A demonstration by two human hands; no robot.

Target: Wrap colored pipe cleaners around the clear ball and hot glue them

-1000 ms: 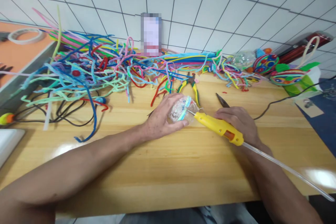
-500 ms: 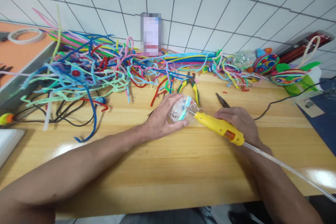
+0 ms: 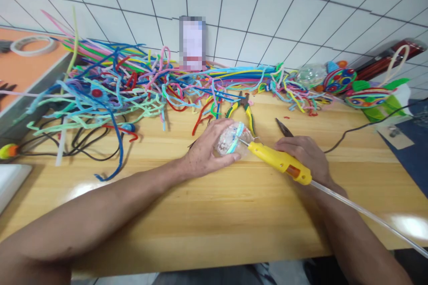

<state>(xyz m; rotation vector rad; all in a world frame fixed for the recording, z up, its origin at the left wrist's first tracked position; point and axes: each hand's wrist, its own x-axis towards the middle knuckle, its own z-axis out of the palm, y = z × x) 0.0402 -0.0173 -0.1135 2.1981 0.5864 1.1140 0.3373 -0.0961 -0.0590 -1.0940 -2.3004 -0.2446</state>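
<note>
the wooden table (image 3: 214,213) fills the lower half of the view, with a white tiled wall (image 3: 267,4) behind it. across the back of the table, from 10 o'clock round to 1 o'clock, sprawls a big tangle of coloured pipe cleaners (image 3: 110,84) – blue, green, pink, red and yellow all mixed. at 2 o'clock sit finished craft pieces (image 3: 364,95) in bright coils, and just to their left a second clear ball (image 3: 309,75). a black cable (image 3: 361,127) runs off to the right edge. a roll of tape (image 3: 31,44) lies on the orange surface at 10 o'clock

near the middle, the left hand (image 3: 203,149) is cupped over a clear ball (image 3: 234,138) that rests on the table, fingers curled round its left side and thumb pressed beneath it – closed on it. a light blue pipe cleaner strip runs over the ball

the right hand (image 3: 307,153) grips the yellow glue gun (image 3: 279,162), fingers wrapped tight about its body; its nozzle touches the right side of the ball. a clear glue stick (image 3: 368,216) juts from the gun's rear toward 4 o'clock

just behind the ball, at 12 o'clock from it, lie pliers with green and yellow handles (image 3: 242,107), and a second dark tool tip (image 3: 283,128) lies just beyond the right hand
</note>
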